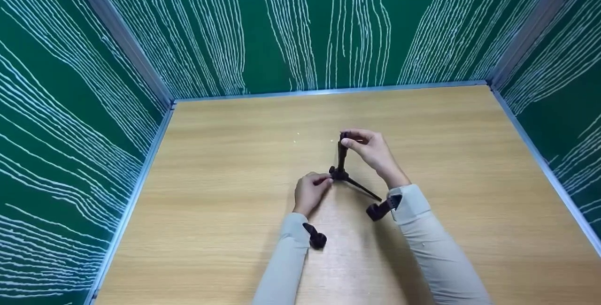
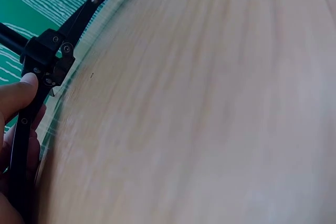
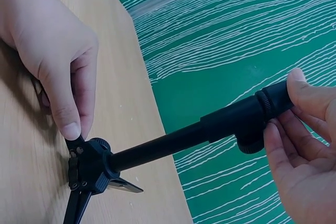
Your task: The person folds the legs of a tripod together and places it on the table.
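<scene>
A small black tripod (image 1: 339,172) stands near the middle of the wooden table, one leg (image 1: 364,188) reaching toward the right wrist. My right hand (image 1: 373,152) pinches the top of its upright column, and the right wrist view shows thumb and fingers around the end above a ribbed ring and a side knob (image 3: 251,142). Low on the left, my left hand (image 1: 312,193) grips another leg close to the hub (image 3: 89,166). In the left wrist view the thumb presses on that leg (image 2: 22,129) beside its hinge, with the fingers behind it.
The wooden table (image 1: 225,155) is bordered by metal edging and green panels (image 1: 319,28) with white wavy lines on the back and both sides. A few tiny white specks lie behind the tripod. Each sleeve cuff carries a black wrist camera (image 1: 317,240).
</scene>
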Demonstrator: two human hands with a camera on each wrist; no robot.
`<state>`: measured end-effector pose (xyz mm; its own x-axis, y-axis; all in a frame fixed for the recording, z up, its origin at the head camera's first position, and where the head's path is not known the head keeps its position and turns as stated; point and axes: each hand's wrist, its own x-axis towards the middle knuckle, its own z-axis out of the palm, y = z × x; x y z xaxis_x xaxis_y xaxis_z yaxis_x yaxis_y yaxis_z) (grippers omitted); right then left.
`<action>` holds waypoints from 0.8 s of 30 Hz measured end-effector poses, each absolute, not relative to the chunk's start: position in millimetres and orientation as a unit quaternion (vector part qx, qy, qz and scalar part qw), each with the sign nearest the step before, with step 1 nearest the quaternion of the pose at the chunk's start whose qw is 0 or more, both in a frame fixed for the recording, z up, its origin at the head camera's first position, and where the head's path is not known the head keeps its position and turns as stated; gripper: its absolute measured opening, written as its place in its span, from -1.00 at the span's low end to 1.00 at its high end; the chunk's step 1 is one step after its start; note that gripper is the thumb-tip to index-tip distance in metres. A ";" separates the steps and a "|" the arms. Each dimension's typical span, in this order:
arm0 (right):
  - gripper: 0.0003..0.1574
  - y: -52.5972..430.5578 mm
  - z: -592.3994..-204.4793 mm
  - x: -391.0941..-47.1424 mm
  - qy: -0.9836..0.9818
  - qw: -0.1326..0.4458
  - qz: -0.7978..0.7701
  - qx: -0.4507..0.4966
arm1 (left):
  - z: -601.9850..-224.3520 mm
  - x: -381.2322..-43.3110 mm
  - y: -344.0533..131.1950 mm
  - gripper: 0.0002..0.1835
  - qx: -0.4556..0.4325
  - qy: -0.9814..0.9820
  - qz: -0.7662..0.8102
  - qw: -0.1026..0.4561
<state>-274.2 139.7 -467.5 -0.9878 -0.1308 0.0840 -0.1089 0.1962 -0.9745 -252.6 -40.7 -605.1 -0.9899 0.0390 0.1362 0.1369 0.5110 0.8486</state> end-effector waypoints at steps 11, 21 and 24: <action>-0.60 136.5 -468.5 -270.7 0.791 -0.019 -0.607 -0.073 | -602.1 -253.6 -38.3 -0.86 -0.033 -0.878 -0.476 0.042; -0.58 135.1 -476.9 -270.4 0.789 -0.029 -0.611 -0.056 | -594.9 -254.3 -34.0 -0.83 -0.027 -0.881 -0.471 0.033; -0.60 134.7 -476.9 -270.5 0.784 -0.033 -0.617 -0.056 | -593.2 -255.9 -33.0 -0.81 -0.044 -0.878 -0.475 0.033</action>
